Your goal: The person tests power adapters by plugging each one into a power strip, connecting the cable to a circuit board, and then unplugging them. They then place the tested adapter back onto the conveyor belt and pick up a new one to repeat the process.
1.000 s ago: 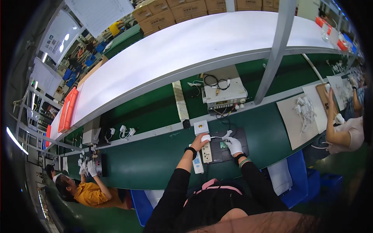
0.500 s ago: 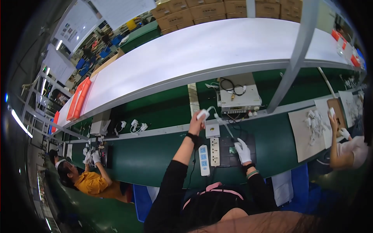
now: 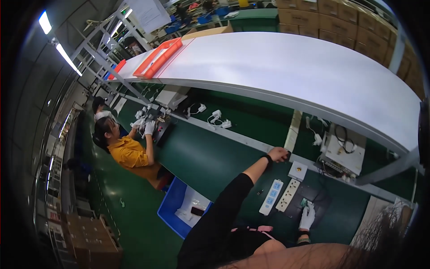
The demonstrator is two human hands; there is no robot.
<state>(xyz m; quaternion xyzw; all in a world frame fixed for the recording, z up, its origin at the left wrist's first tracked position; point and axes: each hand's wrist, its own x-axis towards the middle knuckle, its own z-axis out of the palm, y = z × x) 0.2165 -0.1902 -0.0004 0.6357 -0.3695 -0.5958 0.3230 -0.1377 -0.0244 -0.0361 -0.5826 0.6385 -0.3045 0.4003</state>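
Observation:
My left hand (image 3: pixel 279 154), bare with a black band at the wrist, reaches to the grey rail (image 3: pixel 257 143) along the bench's back edge. Its fingers are curled in; whatever they may hold is hidden. My right hand (image 3: pixel 307 217), in a white glove, is low over a black mat (image 3: pixel 319 207). Its fingertips close on a small green circuit board (image 3: pixel 305 202) there. Left of the mat lie a power strip with blue sockets (image 3: pixel 271 197) and a cream power strip (image 3: pixel 288 195). A white box with a round brass-coloured socket (image 3: pixel 297 171) stands behind them.
White adapters with cables (image 3: pixel 218 119) lie behind the rail, near a light-grey instrument (image 3: pixel 342 152). A white shelf (image 3: pixel 277 62) spans above, with an orange tray (image 3: pixel 158 58). A co-worker in yellow (image 3: pixel 132 150) works at left. A blue bin (image 3: pixel 172 208) stands beside the bench.
The view has swung left. The white adapter that my left hand held up is no longer seen in it; the hand is now at the rail. My right fingers have come onto the green board.

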